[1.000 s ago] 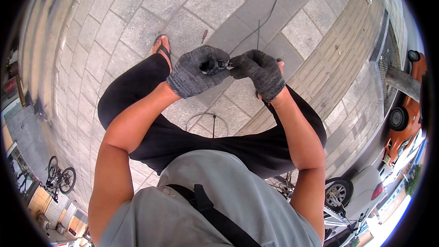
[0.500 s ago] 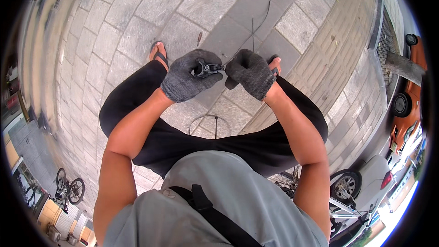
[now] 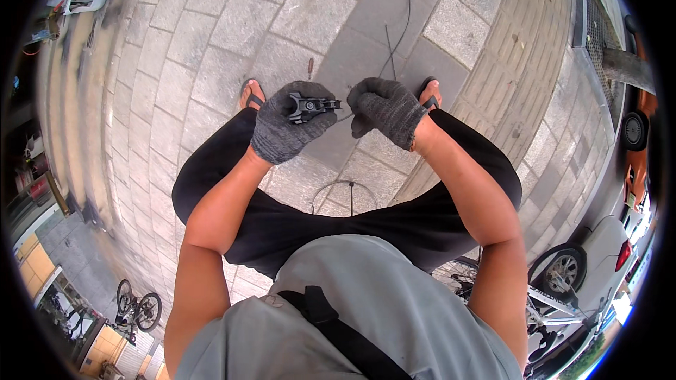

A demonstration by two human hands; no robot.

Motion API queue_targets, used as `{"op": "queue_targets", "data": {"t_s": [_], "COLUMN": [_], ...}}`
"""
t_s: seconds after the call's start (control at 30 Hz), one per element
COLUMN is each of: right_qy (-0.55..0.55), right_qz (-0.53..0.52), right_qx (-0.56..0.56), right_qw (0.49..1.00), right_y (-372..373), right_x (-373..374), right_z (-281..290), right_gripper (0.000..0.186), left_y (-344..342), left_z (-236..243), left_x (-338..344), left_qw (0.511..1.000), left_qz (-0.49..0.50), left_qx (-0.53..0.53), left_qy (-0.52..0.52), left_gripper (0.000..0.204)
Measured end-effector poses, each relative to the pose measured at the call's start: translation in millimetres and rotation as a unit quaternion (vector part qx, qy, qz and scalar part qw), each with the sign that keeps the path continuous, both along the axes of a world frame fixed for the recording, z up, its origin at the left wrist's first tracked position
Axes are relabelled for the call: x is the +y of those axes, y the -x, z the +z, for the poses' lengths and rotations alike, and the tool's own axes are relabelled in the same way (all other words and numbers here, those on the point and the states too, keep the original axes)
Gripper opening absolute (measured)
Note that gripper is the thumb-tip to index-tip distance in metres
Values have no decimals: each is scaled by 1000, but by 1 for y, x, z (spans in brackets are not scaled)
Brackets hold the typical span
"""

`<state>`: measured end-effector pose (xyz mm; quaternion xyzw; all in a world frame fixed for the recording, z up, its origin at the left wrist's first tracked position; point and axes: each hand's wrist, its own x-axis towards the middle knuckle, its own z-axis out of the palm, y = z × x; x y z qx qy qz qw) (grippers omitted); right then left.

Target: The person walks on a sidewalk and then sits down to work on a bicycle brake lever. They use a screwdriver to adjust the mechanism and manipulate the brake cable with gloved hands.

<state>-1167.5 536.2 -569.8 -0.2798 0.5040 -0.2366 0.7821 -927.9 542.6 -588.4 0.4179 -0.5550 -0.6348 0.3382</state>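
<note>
**Small black part held in gloved hands over the paving**

The black mechanical part (image 3: 310, 107) sits in the left hand (image 3: 289, 130), whose grip is pressed together around its body. It looks rigid, light and angular (probably metal and plastic), best taken by its thicker middle. Just right of the part, the right hand (image 3: 386, 109) is curled loosely; I cannot tell whether it pinches anything. A thin dark cable (image 3: 401, 21) trails across the paving stones (image 3: 211, 42) beyond the part. Below the part lies a wire loop (image 3: 345, 193) between the knees. Nothing stands in the way.
</note>
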Motion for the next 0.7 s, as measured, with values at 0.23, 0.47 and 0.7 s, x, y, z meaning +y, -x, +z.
{"op": "queue_targets", "data": {"t_s": [0.23,0.47,0.7], "right_qy": [-12,4,16], "right_qz": [-42,-3,9], "right_qx": [-51,-49,-22], "right_qw": [998,999,1000], "right_y": [0,0,3], "right_x": [1,-1,-4], "right_z": [5,7,20], "right_gripper": [28,33,33], "left_y": [-1,0,0], "left_z": [6,8,6], "left_x": [-2,-2,-1], "left_qw": [993,987,989], "left_qz": [-46,-53,-41], "left_qx": [-72,-66,-90], "left_qy": [86,139,114], "left_gripper": [40,39,38]}}
